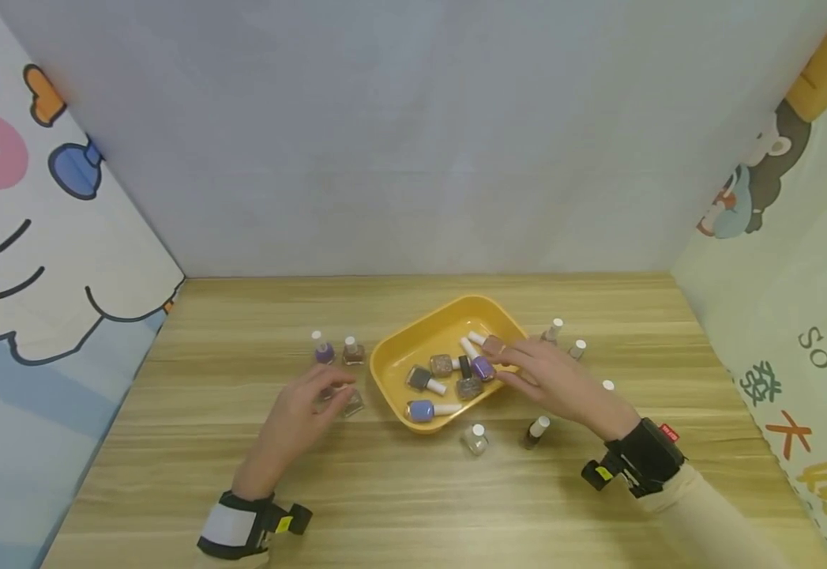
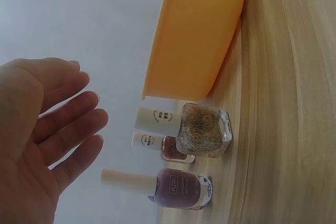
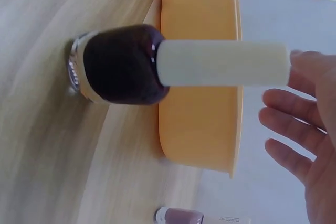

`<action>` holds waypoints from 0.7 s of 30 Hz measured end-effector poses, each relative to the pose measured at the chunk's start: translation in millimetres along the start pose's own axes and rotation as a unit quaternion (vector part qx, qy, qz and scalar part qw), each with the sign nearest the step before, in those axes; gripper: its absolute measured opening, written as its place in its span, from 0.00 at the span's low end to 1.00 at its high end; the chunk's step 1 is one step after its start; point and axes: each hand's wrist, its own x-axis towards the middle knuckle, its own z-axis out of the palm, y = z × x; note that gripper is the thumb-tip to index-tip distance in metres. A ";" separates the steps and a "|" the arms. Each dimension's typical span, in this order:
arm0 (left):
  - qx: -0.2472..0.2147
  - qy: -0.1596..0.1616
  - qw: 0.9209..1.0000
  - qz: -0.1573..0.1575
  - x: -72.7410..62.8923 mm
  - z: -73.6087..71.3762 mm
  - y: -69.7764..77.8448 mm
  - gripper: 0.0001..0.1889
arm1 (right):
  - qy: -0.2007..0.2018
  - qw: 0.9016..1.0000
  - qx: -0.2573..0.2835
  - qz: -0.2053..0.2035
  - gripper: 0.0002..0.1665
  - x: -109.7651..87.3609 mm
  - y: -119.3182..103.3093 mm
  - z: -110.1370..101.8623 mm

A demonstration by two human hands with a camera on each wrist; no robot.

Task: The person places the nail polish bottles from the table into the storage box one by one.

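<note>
In the head view my left hand hovers over a glittery nail polish bottle left of the yellow basin. The left wrist view shows its fingers loosely bent and holding nothing, apart from the bottle caps. My right hand reaches over the basin's right rim, fingertips beside a pinkish bottle with a white cap. No bottle shows between its fingers in the right wrist view; the thumb tip is partly hidden behind the cap of a dark bottle. Several bottles lie in the basin, among them a blue one.
Left of the basin stand a purple bottle and a reddish-brown bottle. In front are a clear-looking bottle and the dark one. Several white-capped bottles, one cap visible, stand to the right. A pale wall rises behind the wooden table.
</note>
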 end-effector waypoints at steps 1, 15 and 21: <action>0.000 0.001 1.000 0.001 -0.2 0.3 -0.3 0.10 | 0.006 1.000 -0.002 0.005 0.16 -2.2 -0.5 0.3; -0.003 0.007 1.000 -0.003 -0.8 2.6 -0.6 0.10 | 0.107 0.992 0.026 0.063 0.17 -32.8 -3.3 12.9; -0.004 0.010 1.000 -0.001 -2.3 5.6 -3.6 0.10 | 0.135 0.987 0.034 0.083 0.16 -42.4 -3.8 17.9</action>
